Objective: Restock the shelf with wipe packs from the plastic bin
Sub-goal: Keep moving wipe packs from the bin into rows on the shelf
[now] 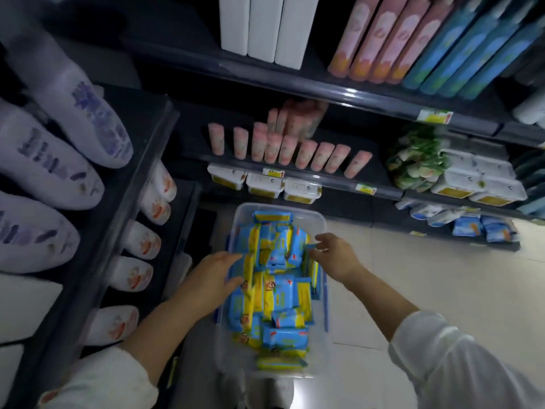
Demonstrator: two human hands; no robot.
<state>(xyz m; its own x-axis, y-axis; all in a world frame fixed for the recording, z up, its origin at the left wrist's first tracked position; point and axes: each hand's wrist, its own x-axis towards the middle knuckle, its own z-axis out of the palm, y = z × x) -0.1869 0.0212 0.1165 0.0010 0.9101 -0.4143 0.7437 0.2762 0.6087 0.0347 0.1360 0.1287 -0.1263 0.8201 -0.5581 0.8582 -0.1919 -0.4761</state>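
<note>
1. The fingers (234, 257) of the left hand (216, 276) are spread loosely against the wipe packs (280, 293); nothing is gripped.
2. The right hand (336, 255) is held relaxed over the packs' right side.
3. The packs, blue with yellow bands, are heaped in a clear plastic bin (295, 209) set on the tiled floor (413, 276) below the dark shelf (324, 180).

Pink tubes (290, 152) in row — white bottles (53, 169) left.

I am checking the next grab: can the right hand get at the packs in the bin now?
Probably yes. The bin has no lid, the packs lie exposed, and the right hand is just over them.
</note>
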